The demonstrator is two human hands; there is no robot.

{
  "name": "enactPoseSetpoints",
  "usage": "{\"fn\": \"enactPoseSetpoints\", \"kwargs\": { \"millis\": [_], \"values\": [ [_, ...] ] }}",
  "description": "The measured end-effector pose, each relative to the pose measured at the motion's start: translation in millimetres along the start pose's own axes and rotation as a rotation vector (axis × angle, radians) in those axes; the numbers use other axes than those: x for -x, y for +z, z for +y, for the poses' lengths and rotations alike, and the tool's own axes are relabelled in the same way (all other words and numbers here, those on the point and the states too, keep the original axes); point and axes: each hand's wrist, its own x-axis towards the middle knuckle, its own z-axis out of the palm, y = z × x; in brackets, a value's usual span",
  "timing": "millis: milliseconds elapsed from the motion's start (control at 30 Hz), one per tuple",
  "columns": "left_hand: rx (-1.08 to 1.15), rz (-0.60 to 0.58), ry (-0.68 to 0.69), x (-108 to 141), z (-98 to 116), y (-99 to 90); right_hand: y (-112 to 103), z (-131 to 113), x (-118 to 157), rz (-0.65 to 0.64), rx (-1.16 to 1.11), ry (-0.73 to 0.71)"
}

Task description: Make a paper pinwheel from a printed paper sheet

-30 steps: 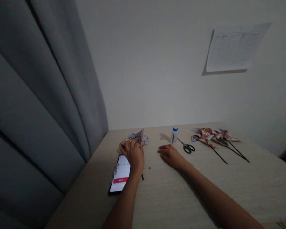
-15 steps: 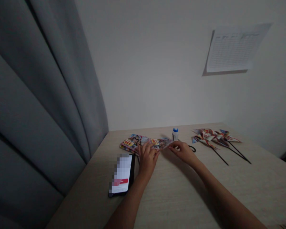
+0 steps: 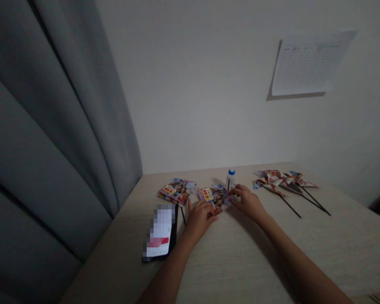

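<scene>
A colourful printed paper square [image 3: 217, 195] lies on the table between my hands. My left hand [image 3: 200, 217] holds its near left edge, thumb and fingertips together there and the little finger stretched out. At the sheet's right side my right hand [image 3: 245, 202] pinches the edge between thumb and fingers. To the left sits a stack of matching printed squares [image 3: 176, 190]. A glue stick [image 3: 230, 180] with a blue cap stands upright just behind my right hand. One dark thin stick [image 3: 183, 215] shows partly beside my left hand.
A phone [image 3: 160, 232] with its screen lit lies left of my left forearm. Several paper pinwheels [image 3: 278, 181] on dark sticks lie at the right of the table [image 3: 240, 261]. A grey curtain [image 3: 82, 105] hangs on the left; a printed sheet [image 3: 304, 67] is on the wall.
The paper square has moved away from the stack and turned flatter on the table. My left hand has shifted right and nearer, off the stack; my right hand has moved slightly right.
</scene>
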Motion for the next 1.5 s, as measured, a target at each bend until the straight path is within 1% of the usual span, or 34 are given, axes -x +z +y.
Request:
{"fn": "enactPoseSetpoints", "kwargs": {
  "millis": [100, 167, 233, 400, 533, 633, 700, 767, 867, 933, 1033, 1100, 1167, 1233, 1367, 1433, 1500],
  "values": [
    [0.003, -0.029, 0.014, 1.4, 2.4, -0.6, 4.5, 0.9, 0.1, -0.115, 0.038, -0.077],
    [-0.001, -0.037, 0.009, 1.7, 3.4, -2.0, 6.4, 1.2, -0.2, -0.225, 0.054, -0.076],
    [-0.014, -0.040, -0.008, 1.7, 3.3, -3.6, 6.8, 0.9, -0.5, -0.295, 0.064, -0.055],
    [-0.052, -0.009, -0.042, 2.5, -0.6, -1.7, 3.0, -4.5, 0.5, -0.320, 0.087, -0.025],
    [-0.145, 0.035, -0.073, 4.4, -0.7, 7.2, 0.3, -8.3, 3.1, -0.341, 0.118, 0.004],
    [-0.237, 0.038, -0.060, 3.9, 3.7, 13.1, 0.1, -8.4, 3.8, -0.360, 0.126, 0.003],
    [-0.314, 0.035, -0.042, 1.6, 8.0, 15.6, 1.6, -8.3, 2.4, -0.354, 0.109, -0.025],
    [-0.377, 0.041, -0.045, -2.1, 12.4, 17.5, 5.5, -9.0, -0.5, -0.309, 0.057, -0.072],
    [-0.445, 0.054, -0.062, -9.0, 17.3, 20.1, 17.6, -10.4, -4.2, -0.158, -0.034, -0.148],
    [-0.476, 0.045, -0.074, -12.9, 18.6, 22.0, 28.9, -10.0, -4.0, -0.093, -0.033, -0.207],
    [-0.479, 0.034, -0.090, -14.7, 17.2, 24.9, 44.5, -6.3, 0.9, -0.111, -0.027, -0.265],
    [-0.467, 0.032, -0.087, -12.6, 15.0, 26.4, 49.3, -3.3, 5.9, -0.129, -0.010, -0.268],
    [-0.455, 0.030, -0.068, -9.1, 12.8, 27.3, 47.8, -1.3, 10.2, -0.139, 0.013, -0.261],
    [-0.444, 0.018, -0.034, -5.9, 11.5, 27.4, 41.7, -0.7, 12.4, -0.153, 0.021, -0.262],
    [-0.436, -0.028, -0.011, -5.1, 12.6, 28.3, 32.8, -2.4, 9.5, -0.163, 0.038, -0.225],
    [-0.440, -0.024, -0.036, -6.7, 13.8, 31.2, 35.9, -4.1, 6.9, -0.131, 0.064, -0.203],
    [-0.449, 0.000, -0.064, -7.9, 14.1, 36.0, 43.9, -5.6, 5.9, -0.074, 0.075, -0.212]
  ]
}}
